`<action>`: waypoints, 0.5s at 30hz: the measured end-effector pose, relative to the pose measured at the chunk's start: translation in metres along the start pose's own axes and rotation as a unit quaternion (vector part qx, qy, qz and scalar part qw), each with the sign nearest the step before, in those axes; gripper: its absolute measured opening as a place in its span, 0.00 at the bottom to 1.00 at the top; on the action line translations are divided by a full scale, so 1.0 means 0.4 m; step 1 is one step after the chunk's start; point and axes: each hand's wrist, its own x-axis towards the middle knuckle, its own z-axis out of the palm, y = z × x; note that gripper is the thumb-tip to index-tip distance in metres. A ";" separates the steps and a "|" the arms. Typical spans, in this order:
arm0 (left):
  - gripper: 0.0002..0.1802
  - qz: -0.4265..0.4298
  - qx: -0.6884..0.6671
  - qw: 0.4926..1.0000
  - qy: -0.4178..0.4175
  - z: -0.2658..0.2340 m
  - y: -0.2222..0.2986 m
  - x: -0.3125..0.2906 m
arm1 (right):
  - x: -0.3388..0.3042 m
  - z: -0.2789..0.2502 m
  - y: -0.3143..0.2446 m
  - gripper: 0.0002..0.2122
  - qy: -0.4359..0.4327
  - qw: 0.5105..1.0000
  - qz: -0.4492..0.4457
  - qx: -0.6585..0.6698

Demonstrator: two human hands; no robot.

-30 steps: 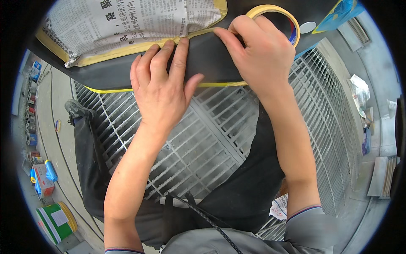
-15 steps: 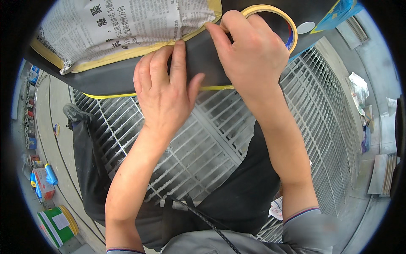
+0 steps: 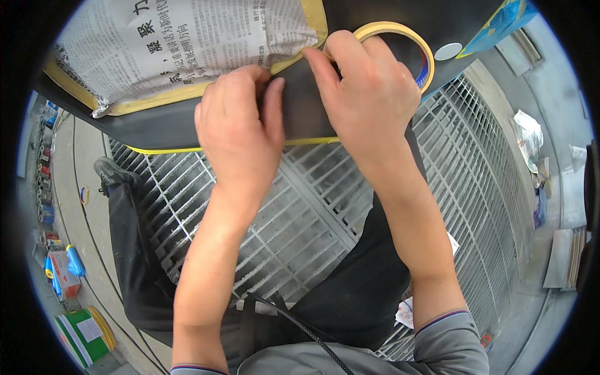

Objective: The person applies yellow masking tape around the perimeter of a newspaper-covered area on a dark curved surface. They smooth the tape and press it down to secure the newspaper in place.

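Note:
My right hand (image 3: 373, 94) grips a roll of yellow masking tape (image 3: 389, 26) over a black panel (image 3: 306, 115). Its thumb and bent forefinger come together at the corner of a newspaper sheet (image 3: 212, 37). Yellow masking tape (image 3: 156, 100) borders that sheet along its lower side. To the left, my left hand (image 3: 236, 122) is closed, fingers curled at this tape border and thumb close to the fingertips. What lies between those fingertips is hidden.
Beneath the panel spreads a metal floor grating (image 3: 294, 206), with my legs over it. A green bucket (image 3: 87, 334), a red-and-white box (image 3: 64, 273) and several cans line the left side. Blue film (image 3: 500, 28) covers the panel's far right, and crumpled paper (image 3: 530, 139) lies farther right.
My left hand has gone from flat, spread fingers to curled ones at the tape border. The panel and my right hand with the tape roll sit slightly lower in view.

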 end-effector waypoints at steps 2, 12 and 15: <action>0.11 -0.027 0.003 1.000 -0.001 -0.005 -0.007 0.003 | 0.005 -0.001 0.003 0.13 0.000 1.000 -0.001 0.004; 0.24 -0.198 0.086 0.974 -0.067 -0.042 0.005 0.067 | -0.004 0.005 0.002 0.13 0.013 1.000 -0.008 0.002; 0.26 -0.197 0.132 0.964 -0.119 -0.039 0.020 0.061 | -0.009 0.005 0.001 0.13 0.005 1.000 -0.006 -0.004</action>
